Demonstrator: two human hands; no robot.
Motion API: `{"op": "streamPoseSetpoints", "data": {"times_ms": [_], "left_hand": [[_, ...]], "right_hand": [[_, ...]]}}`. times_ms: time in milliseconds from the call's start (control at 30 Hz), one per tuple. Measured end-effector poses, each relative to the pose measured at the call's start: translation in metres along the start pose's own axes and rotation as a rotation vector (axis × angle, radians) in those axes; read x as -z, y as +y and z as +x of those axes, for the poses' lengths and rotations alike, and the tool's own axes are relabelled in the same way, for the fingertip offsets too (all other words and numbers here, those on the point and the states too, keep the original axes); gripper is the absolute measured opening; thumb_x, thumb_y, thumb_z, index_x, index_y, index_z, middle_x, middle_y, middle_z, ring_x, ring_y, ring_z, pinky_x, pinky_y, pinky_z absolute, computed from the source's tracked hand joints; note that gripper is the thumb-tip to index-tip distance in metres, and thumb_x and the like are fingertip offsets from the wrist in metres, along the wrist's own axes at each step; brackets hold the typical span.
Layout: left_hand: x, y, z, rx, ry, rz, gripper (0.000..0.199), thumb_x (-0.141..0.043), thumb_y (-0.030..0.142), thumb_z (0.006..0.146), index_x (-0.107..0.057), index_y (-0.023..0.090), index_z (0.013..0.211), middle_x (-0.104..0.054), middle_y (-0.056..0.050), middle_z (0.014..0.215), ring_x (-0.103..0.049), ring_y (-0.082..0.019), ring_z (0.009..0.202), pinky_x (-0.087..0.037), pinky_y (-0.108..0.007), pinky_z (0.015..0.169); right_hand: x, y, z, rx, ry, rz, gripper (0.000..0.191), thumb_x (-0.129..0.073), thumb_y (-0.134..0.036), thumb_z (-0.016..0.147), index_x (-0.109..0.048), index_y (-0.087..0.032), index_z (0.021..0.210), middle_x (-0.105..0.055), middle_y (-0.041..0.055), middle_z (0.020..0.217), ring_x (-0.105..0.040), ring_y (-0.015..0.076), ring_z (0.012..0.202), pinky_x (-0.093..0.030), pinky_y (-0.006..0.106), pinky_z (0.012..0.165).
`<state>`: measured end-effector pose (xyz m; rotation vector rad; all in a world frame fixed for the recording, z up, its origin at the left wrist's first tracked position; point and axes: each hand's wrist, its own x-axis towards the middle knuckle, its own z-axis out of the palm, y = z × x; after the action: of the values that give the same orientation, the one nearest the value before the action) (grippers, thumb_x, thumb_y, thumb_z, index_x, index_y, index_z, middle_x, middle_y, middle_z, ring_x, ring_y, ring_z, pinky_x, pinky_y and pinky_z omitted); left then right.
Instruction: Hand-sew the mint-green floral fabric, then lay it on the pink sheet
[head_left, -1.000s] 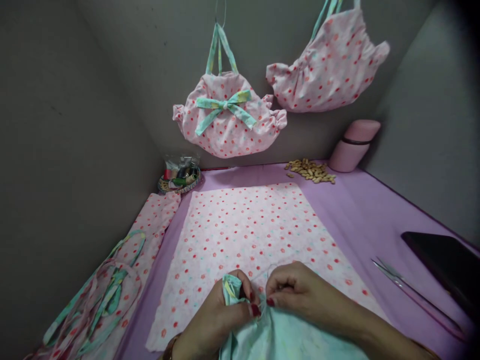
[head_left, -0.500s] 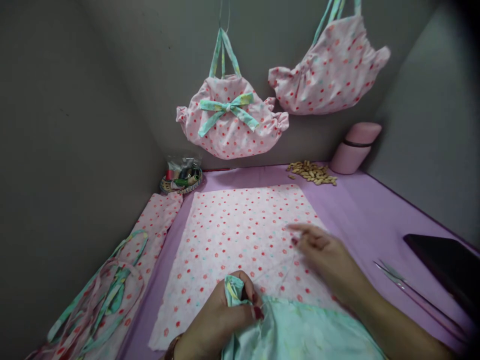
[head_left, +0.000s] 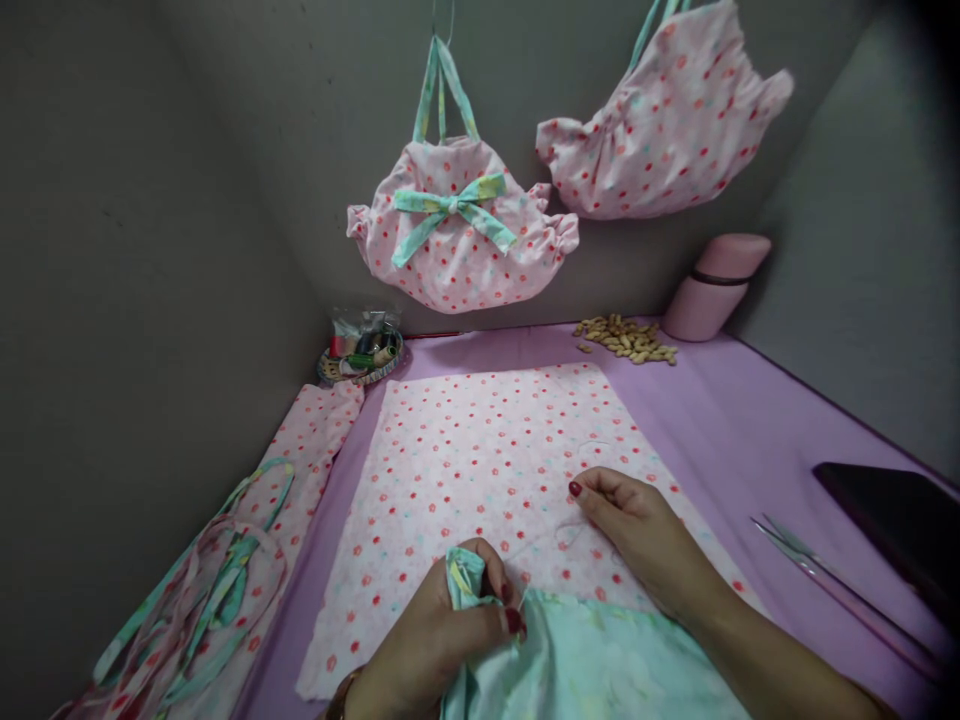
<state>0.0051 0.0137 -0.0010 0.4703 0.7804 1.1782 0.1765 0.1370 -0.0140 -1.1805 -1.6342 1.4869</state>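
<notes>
My left hand (head_left: 450, 625) pinches the gathered edge of a mint green cloth (head_left: 622, 650) at the bottom centre. To its right, over a pink dotted cloth (head_left: 465, 450), my right hand (head_left: 630, 520) has its thumb and index finger pressed together. A thin pale thread (head_left: 574, 530) loops below the right fingertips, and faint strands run toward the left hand. Whatever sits between the right fingertips is too small to make out. The green cloth drapes over the near part of the dotted cloth.
Scissors (head_left: 832, 585) and a black object (head_left: 892, 530) lie at right. Behind are a pink bottle (head_left: 709, 295), peanuts (head_left: 630, 340) and a basket of spools (head_left: 364, 360). Fabric straps (head_left: 217, 600) lie left. Two dotted bags (head_left: 465, 250) hang above.
My right hand has drawn in slightly, and its pointing index finger has closed onto the thumb. The thread now hangs slack in loops. My left hand keeps its hold on the green cloth.
</notes>
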Motion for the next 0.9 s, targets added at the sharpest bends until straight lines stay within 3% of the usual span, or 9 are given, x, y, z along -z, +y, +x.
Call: {"op": "streamPoseSetpoints", "data": {"times_ms": [167, 267, 367, 433, 467, 500, 567, 667, 900], "left_hand": [[-0.001, 0.001, 0.0, -0.009, 0.048, 0.023, 0.023, -0.072, 0.01, 0.064, -0.05, 0.016, 0.069, -0.056, 0.001, 0.065, -0.051, -0.01, 0.062, -0.034, -0.021, 0.06], [-0.001, 0.002, -0.001, -0.008, 0.091, 0.049, 0.024, -0.073, 0.012, 0.065, -0.05, 0.016, 0.071, -0.058, 0.001, 0.066, -0.052, -0.01, 0.063, -0.034, -0.021, 0.06], [-0.003, 0.004, -0.003, -0.004, 0.097, 0.066, 0.026, -0.075, 0.015, 0.065, -0.05, 0.017, 0.071, -0.06, 0.0, 0.069, -0.053, -0.01, 0.063, -0.036, -0.021, 0.062], [-0.003, 0.007, -0.003, -0.008, 0.1, 0.081, 0.028, -0.077, 0.017, 0.064, -0.05, 0.017, 0.071, -0.06, 0.0, 0.069, -0.052, -0.01, 0.062, -0.037, -0.021, 0.061], [-0.002, 0.008, -0.002, -0.012, 0.114, 0.101, 0.03, -0.078, 0.019, 0.063, -0.049, 0.017, 0.07, -0.06, 0.001, 0.069, -0.052, -0.01, 0.06, -0.036, -0.021, 0.06], [-0.001, 0.01, -0.002, -0.018, 0.143, 0.134, 0.031, -0.079, 0.021, 0.062, -0.049, 0.017, 0.07, -0.06, 0.001, 0.067, -0.051, -0.009, 0.059, -0.036, -0.021, 0.059], [0.002, 0.014, 0.0, -0.049, 0.234, 0.243, 0.034, -0.08, 0.024, 0.061, -0.047, 0.017, 0.068, -0.057, 0.003, 0.062, -0.047, -0.008, 0.054, -0.033, -0.019, 0.054], [0.008, 0.02, 0.001, -0.142, 0.364, 0.459, 0.032, -0.077, 0.028, 0.064, -0.047, 0.017, 0.067, -0.049, 0.006, 0.056, -0.04, -0.007, 0.051, -0.028, -0.018, 0.05], [0.015, 0.024, 0.002, -0.186, 0.413, 0.615, 0.027, -0.073, 0.03, 0.066, -0.049, 0.017, 0.069, -0.047, 0.005, 0.057, -0.039, -0.009, 0.052, -0.028, -0.02, 0.05]], "right_hand": [[0.001, -0.002, 0.0, 0.017, 0.099, -0.049, 0.017, -0.051, -0.031, 0.082, -0.051, -0.02, 0.069, -0.041, -0.0034, 0.061, -0.037, 0.0125, 0.055, -0.031, 0.023, 0.05], [-0.003, -0.006, -0.007, 0.04, 0.08, -0.064, 0.01, -0.055, -0.031, 0.081, -0.057, -0.021, 0.082, -0.039, -0.0049, 0.06, -0.036, 0.0121, 0.054, -0.03, 0.022, 0.048], [-0.01, -0.012, -0.018, 0.013, -0.276, -0.069, 0.019, -0.062, -0.027, 0.075, -0.062, -0.02, 0.093, -0.04, -0.0065, 0.057, -0.036, 0.01, 0.05, -0.029, 0.021, 0.046], [-0.015, -0.015, -0.024, 0.049, -0.537, -0.102, 0.015, -0.066, -0.022, 0.07, -0.066, -0.019, 0.085, -0.048, -0.0052, 0.06, -0.04, 0.0092, 0.053, -0.031, 0.02, 0.05], [-0.016, -0.016, -0.025, 0.082, -0.603, -0.134, 0.01, -0.065, -0.019, 0.07, -0.067, -0.018, 0.079, -0.05, -0.0045, 0.061, -0.041, 0.0091, 0.054, -0.031, 0.02, 0.051], [-0.017, -0.017, -0.025, 0.111, -0.623, -0.174, 0.004, -0.063, -0.016, 0.07, -0.067, -0.017, 0.073, -0.05, -0.0044, 0.061, -0.041, 0.0089, 0.055, -0.03, 0.02, 0.052], [-0.016, -0.018, -0.024, 0.114, -0.587, -0.244, 0.011, -0.057, -0.015, 0.074, -0.062, -0.016, 0.063, -0.044, -0.0052, 0.056, -0.037, 0.0084, 0.053, -0.026, 0.02, 0.048], [-0.012, -0.018, -0.02, 0.051, -0.559, -0.26, 0.015, -0.054, -0.018, 0.077, -0.055, -0.016, 0.061, -0.036, -0.0065, 0.053, -0.03, 0.0081, 0.051, -0.021, 0.02, 0.046], [-0.012, -0.014, -0.017, 0.029, -0.541, -0.306, 0.018, -0.054, -0.022, 0.078, -0.051, -0.017, 0.061, -0.035, -0.0059, 0.054, -0.03, 0.0095, 0.052, -0.021, 0.022, 0.047]]}}
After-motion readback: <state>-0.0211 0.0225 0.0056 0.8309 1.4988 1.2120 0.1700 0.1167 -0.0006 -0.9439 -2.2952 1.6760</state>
